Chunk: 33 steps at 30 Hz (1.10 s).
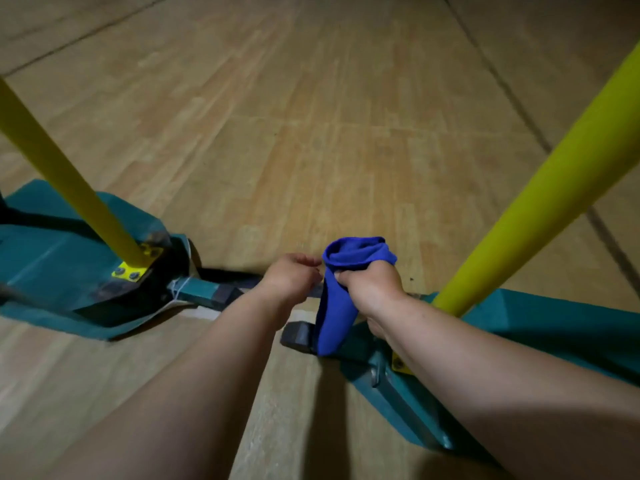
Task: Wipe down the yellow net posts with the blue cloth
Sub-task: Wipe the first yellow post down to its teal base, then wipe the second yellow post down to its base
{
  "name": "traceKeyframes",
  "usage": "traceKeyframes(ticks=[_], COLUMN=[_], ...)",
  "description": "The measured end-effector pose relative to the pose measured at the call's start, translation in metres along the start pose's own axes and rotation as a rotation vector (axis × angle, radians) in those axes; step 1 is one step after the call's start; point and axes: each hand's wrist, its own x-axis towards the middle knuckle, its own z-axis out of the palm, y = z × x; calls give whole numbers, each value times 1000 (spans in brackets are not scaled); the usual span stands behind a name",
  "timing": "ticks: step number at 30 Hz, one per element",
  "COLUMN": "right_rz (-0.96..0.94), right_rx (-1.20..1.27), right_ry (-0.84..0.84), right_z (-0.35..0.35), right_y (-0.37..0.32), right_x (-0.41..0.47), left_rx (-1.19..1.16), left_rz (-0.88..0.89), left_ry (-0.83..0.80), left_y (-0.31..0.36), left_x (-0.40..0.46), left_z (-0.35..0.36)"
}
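Head view: right hand [372, 289] has its fingers curled round the blue cloth [341, 289], bunched, with one end puffing out above the fist and a long tail hanging down below it. Left hand [292, 277] sits just beside it, fingers loosely curled toward the cloth's edge; can't tell whether the tips actually touch the fabric, the frame is soft there. It holds nothing that I can see.

Right yellow post [540, 188] rises just right of the cloth-holding fingers, near but not touching. Left yellow post [65, 174] stands well apart, off left of the left hand. Both are bolted into green bases [540, 327] on the wooden floor [311, 116]. Cloth isn't on either post, so my read is wiping of this post hasn't begun.

Risks from here:
- Cloth is wadded, so contact patch is small; likely streaks or missed strips unless it's wrapped round the post.
- The dangling tail could snag on the base hardware below the fingers.
- One-handed grip could slip on the smooth tube.
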Motion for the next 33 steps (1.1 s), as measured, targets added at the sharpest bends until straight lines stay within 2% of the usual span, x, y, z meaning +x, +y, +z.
traceKeyframes(ticks=[4,9,14,19,24,33], right_rz=[56,86,10,51,99,71], right_rx=[-42,-209,-242,-231,-196,-120], right_ry=[-7,-74,-185,-245,-297,-335], right_z=[10,1,-25,-40,-44,-61], right_y=[-6,-24,-51,-90,-148,-304], right_x=[2,-26,-60,-104,-162,-290], left_rx=[-176,-368,-469,-519,-489,-715], left_rz=[-28,-49,-75,-207,-263,-209], left_ry=[56,103,130,84,2,-121], left_y=[-14,-5,17,42,82,205], left_x=[-11,-49,-99,-159,-223,-351], left_z=[5,9,3,-26,-72,-170])
